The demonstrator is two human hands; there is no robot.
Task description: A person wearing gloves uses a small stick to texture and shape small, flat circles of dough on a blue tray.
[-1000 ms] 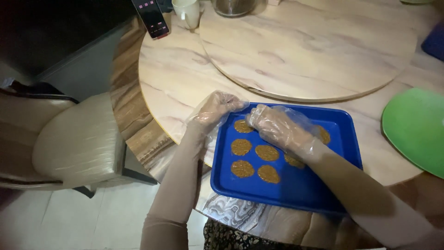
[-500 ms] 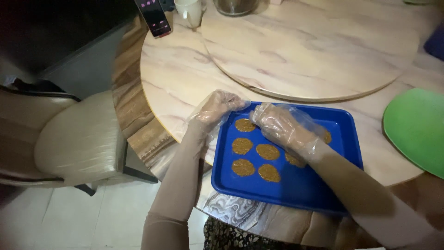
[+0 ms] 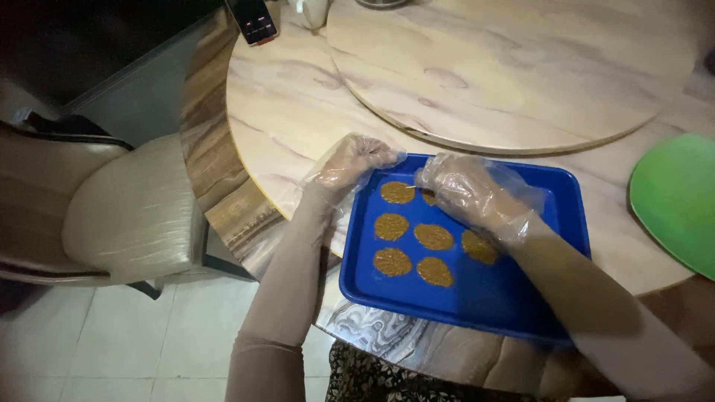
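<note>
A blue rectangular tray (image 3: 484,298) lies at the near edge of a round marble table (image 3: 298,119). Several flat round brown patties (image 3: 391,226) lie in rows on its left half. Both my hands wear clear plastic gloves. My left hand (image 3: 350,162) rests at the tray's far left corner, fingers curled, with nothing visible in it. My right hand (image 3: 465,192) hovers over the far row of patties, fingers bent down onto one that it partly hides.
A large round turntable (image 3: 521,67) covers the table's middle. A green plate (image 3: 678,201) sits at the right edge. A phone (image 3: 253,18) and a white cup (image 3: 313,11) stand at the far side. A beige padded chair (image 3: 112,216) is on the left.
Both hands stay at the tray's far edge with only slight finger movement. The view has shifted a little.
</note>
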